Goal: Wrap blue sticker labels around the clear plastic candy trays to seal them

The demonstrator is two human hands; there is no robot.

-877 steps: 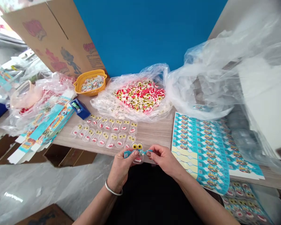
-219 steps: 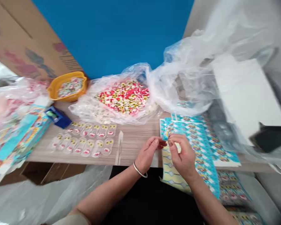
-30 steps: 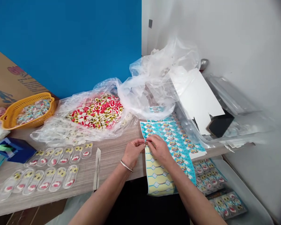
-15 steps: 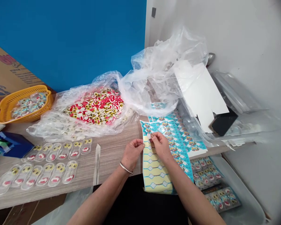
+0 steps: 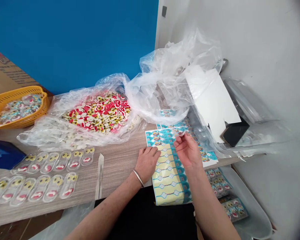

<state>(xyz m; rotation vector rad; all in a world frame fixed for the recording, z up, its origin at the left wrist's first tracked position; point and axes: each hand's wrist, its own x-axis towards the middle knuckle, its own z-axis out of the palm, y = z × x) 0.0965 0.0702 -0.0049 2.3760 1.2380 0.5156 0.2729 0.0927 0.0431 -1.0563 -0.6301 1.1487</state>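
Note:
A blue-and-yellow sticker sheet (image 5: 165,190) lies at the table's front edge and hangs slightly over it. Its lower left part is bare yellow backing; printed blue stickers fill the top rows and right side. My left hand (image 5: 147,163) rests flat on the sheet's left edge, fingers stretched out and holding nothing. Above the right part of the sheet, my right hand (image 5: 188,148) is turned palm up. Its fingertips pinch a small sticker (image 5: 182,133), mostly hidden by the fingers. Another printed sheet (image 5: 210,155) lies partly under the first one.
Filled clear plastic packs (image 5: 49,162) stand in two rows on the left. Behind them is an open plastic bag of candies (image 5: 102,113), beside a yellow basket (image 5: 40,111). A paper strip (image 5: 99,173) lies nearby. Right of the table, a lower bin (image 5: 255,206) holds labelled packs.
My right hand has lifted off the sheet, moved right and turned palm up with a sticker. My left hand has flattened onto the sheet. The view has shifted slightly right.

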